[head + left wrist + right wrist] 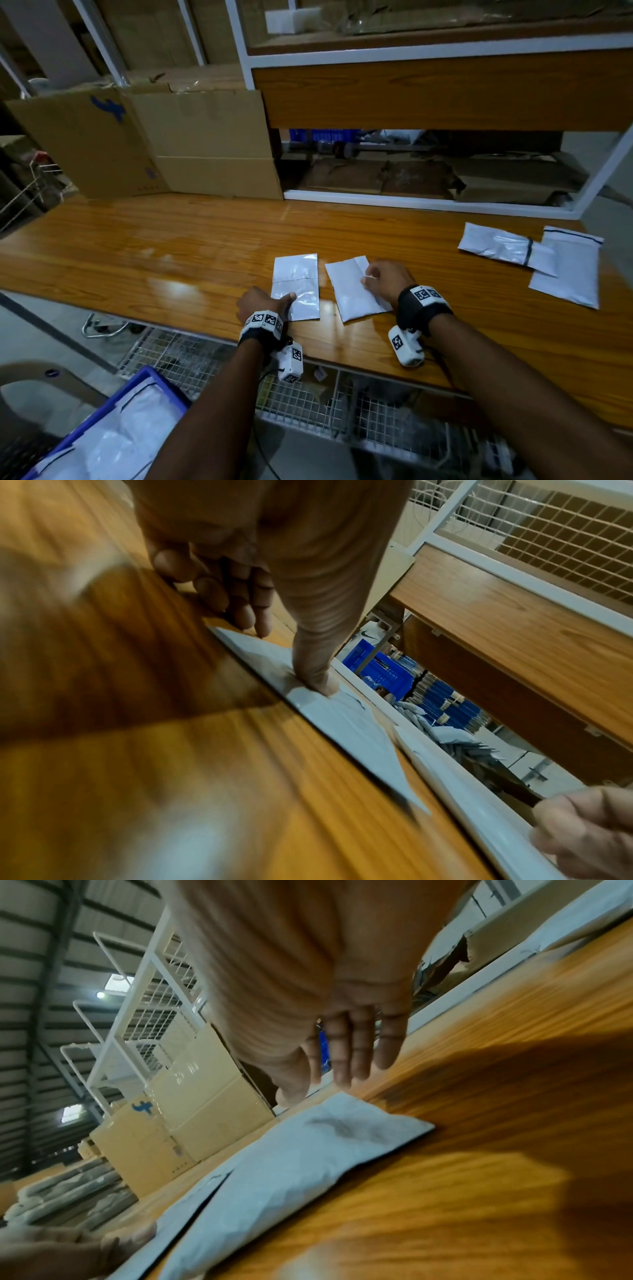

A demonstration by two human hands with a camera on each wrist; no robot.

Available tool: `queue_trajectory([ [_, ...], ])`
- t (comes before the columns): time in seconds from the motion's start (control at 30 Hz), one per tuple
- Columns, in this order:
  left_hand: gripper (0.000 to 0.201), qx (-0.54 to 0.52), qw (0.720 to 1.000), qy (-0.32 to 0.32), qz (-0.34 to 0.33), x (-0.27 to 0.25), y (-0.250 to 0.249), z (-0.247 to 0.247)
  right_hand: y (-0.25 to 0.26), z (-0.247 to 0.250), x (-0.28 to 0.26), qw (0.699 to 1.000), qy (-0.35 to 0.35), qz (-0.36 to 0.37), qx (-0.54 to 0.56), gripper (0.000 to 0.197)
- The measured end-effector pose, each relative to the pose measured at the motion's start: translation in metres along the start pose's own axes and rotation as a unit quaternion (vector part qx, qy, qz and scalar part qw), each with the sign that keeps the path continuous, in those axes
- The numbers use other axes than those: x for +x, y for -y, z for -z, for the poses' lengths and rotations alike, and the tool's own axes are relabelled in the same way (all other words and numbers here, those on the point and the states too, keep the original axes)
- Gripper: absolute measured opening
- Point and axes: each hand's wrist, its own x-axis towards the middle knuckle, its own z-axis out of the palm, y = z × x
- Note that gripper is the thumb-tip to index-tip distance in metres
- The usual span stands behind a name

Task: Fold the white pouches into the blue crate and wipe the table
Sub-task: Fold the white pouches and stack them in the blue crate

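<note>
Two white pouches lie side by side near the table's front edge. My left hand (263, 303) sits at the lower left corner of the left pouch (298, 284); its thumb (316, 680) presses on that pouch (346, 731), and its curled fingers (240, 601) touch the pouch's edge. My right hand (387, 277) hovers over the far end of the right pouch (352, 294), fingers (346, 1053) straight and just off that pouch (291, 1158). Two more white pouches (503, 248) (568, 270) overlap at the far right. The blue crate (150, 383), low on the left, holds white pouches.
Flattened cardboard boxes (191, 144) lean at the back left of the wooden table (137, 246). A white-framed shelf unit (428, 202) runs along the back right. A wire-mesh rack (308, 404) hangs under the table's front edge.
</note>
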Motion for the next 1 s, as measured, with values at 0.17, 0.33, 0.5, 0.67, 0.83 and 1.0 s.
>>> queue_trajectory([
  [0.17, 0.056, -0.025, 0.999, 0.033, 0.018, 0.0, 0.0, 0.008, 0.018, -0.013, 0.002, 0.988, 0.066, -0.141, -0.023, 0.125],
  [0.33, 0.047, -0.032, 0.997, 0.047, 0.046, 0.004, 0.017, 0.021, 0.045, -0.022, 0.009, 0.978, 0.111, -0.157, 0.076, 0.148],
  [0.5, 0.058, -0.024, 0.997, 0.035, 0.067, 0.003, 0.049, 0.05, 0.059, -0.054, 0.022, 0.98, 0.126, -0.13, 0.079, 0.135],
  [0.67, 0.106, -0.063, 0.984, -0.081, 0.144, 0.014, 0.096, 0.065, 0.099, -0.078, 0.013, 0.971, 0.146, -0.1, 0.161, 0.063],
  [0.83, 0.087, -0.207, 0.953, 0.08, 0.208, 0.02, 0.139, 0.074, 0.148, -0.094, 0.012, 0.987, 0.123, -0.068, 0.081, 0.079],
  [1.0, 0.077, -0.274, 0.932, 0.182, 0.151, 0.118, 0.247, 0.021, 0.184, -0.096, 0.013, 0.984, 0.156, -0.054, 0.064, 0.051],
])
